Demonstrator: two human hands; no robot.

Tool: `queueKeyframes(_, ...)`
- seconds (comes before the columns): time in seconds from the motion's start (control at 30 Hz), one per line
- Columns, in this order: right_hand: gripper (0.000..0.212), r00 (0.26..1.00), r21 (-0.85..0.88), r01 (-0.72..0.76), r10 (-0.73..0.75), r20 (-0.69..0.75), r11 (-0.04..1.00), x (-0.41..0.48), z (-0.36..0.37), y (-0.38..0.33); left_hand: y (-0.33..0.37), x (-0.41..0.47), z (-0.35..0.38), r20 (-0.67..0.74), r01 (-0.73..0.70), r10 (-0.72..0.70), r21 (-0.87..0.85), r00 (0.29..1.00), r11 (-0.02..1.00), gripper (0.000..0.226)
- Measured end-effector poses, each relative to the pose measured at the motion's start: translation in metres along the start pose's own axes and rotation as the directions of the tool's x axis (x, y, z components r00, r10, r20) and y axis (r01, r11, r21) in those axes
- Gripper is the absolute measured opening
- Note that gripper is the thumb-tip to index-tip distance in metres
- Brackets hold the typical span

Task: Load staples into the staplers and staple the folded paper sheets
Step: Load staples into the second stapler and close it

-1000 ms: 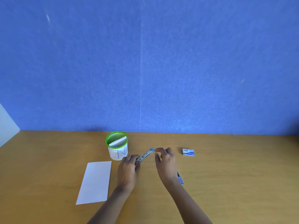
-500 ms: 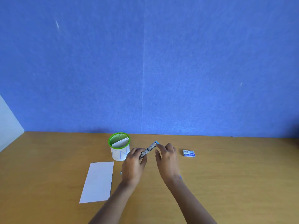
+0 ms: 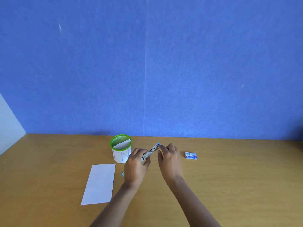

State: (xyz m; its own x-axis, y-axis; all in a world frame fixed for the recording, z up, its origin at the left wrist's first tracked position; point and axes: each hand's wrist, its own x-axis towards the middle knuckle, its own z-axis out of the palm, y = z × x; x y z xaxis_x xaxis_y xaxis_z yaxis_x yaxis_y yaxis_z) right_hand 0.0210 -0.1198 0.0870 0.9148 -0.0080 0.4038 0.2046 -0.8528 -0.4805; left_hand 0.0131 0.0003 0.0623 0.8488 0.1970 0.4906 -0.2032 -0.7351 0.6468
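My left hand (image 3: 136, 166) grips the near end of a small metal stapler (image 3: 150, 152) with a blue tip, held tilted up to the right above the table. The fingertips of my right hand (image 3: 169, 161) pinch the stapler's raised far end. A folded white paper sheet (image 3: 100, 183) lies flat to the left of my left hand. A small blue staple box (image 3: 191, 155) rests on the table to the right of my right hand. A bit of another blue item (image 3: 122, 174) peeks out beside my left wrist, mostly hidden.
A green-rimmed mesh cup (image 3: 121, 149) with a white label and folded paper inside stands behind my left hand. The wooden table (image 3: 229, 185) ends at a blue wall. A white panel (image 3: 8, 122) stands at the far left.
Both hands have lifted the stapler slightly and tilted its far end higher. The blue item that showed by my right wrist is now hidden under my arm.
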Motion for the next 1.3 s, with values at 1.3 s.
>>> queueKeyframes(1.3,0.017,0.884,0.784,-0.46,0.298,0.36,0.417,0.016,-0.042,0.0,0.004,0.012,-0.012,0.161,0.101,-0.081,-0.12,0.984,0.988,0.017)
